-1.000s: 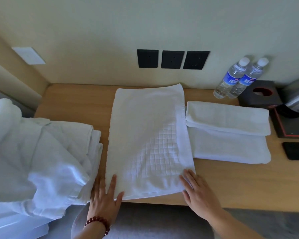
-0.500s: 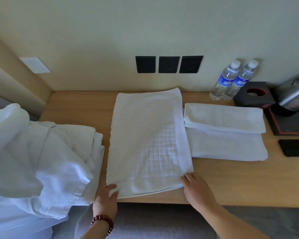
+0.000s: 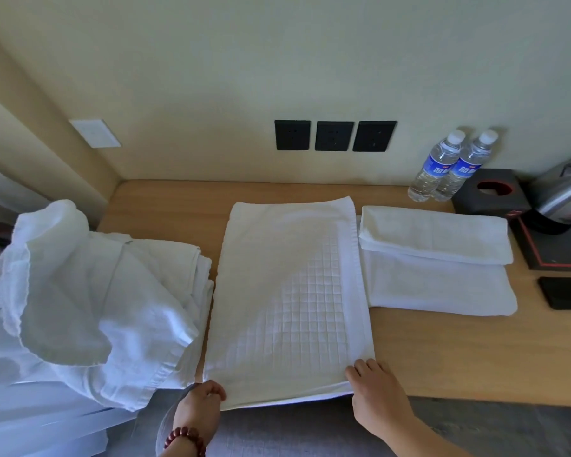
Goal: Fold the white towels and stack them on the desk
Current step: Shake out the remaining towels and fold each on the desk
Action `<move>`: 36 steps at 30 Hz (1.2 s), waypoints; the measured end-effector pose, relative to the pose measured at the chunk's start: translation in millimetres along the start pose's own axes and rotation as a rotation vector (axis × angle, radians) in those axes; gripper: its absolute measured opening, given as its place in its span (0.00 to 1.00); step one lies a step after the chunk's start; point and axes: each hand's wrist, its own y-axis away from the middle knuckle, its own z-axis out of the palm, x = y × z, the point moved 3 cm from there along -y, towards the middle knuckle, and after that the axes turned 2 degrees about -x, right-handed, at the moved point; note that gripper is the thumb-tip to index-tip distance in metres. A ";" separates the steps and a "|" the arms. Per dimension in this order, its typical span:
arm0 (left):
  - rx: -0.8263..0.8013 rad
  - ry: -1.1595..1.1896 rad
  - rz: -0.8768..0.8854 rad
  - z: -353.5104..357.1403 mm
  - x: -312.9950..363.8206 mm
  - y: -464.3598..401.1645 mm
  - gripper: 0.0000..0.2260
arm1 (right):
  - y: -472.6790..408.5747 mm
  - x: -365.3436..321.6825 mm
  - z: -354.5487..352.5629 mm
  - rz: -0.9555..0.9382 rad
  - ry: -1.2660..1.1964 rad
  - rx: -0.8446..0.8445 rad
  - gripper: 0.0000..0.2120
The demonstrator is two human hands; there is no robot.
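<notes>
The left hand (image 3: 201, 401) had its fingers curled tight round the near left corner of the towel (image 3: 287, 301), pinching the cloth at the desk's front edge; a red bead bracelet (image 3: 186, 438) sat on that wrist. The right hand (image 3: 374, 392) gripped the near right corner, fingers bent over the hem and the thumb tucked at the cloth's edge, so neither hand was spread at all.

The towel lay flat and lengthwise on the desk (image 3: 459, 351), its far end near the wall, a waffle-check panel showing across its right half. Its near edge hung slightly over the desk front. Just beside it on the right sat two folded towels (image 3: 435, 258), the smaller on top of the larger. On the left a heap (image 3: 80, 291) of loose white linen touched the towel's long side.

Behind stood two bottles (image 3: 449, 166), a tissue box (image 3: 491, 192), a kettle (image 3: 564, 192) and three sockets (image 3: 334, 135)
</notes>
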 end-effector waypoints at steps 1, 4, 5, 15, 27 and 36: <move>-0.006 0.008 0.007 -0.1 -3.2 -1.1 0.15 | 2.7 -0.6 -0.4 -0.005 -0.008 -0.001 0.18; -0.045 0.051 0.020 2.7 -15.1 -3.9 0.20 | 10.9 1.8 -4.1 -0.001 -0.033 -0.006 0.18; -0.071 0.057 0.016 3.5 -18.3 -3.2 0.21 | 13.1 3.0 -4.9 -0.001 -0.036 -0.010 0.18; -0.258 0.789 -0.125 -10.9 -8.1 -6.0 0.12 | -8.9 16.8 -35.3 0.186 -0.369 -0.030 0.06; -0.306 1.005 0.087 -20.2 66.4 -29.1 0.21 | -85.0 60.3 -80.6 0.358 -0.787 0.136 0.10; 0.109 1.204 -0.062 -26.1 134.4 -76.1 0.09 | -135.4 67.2 -90.7 0.383 -0.788 0.194 0.11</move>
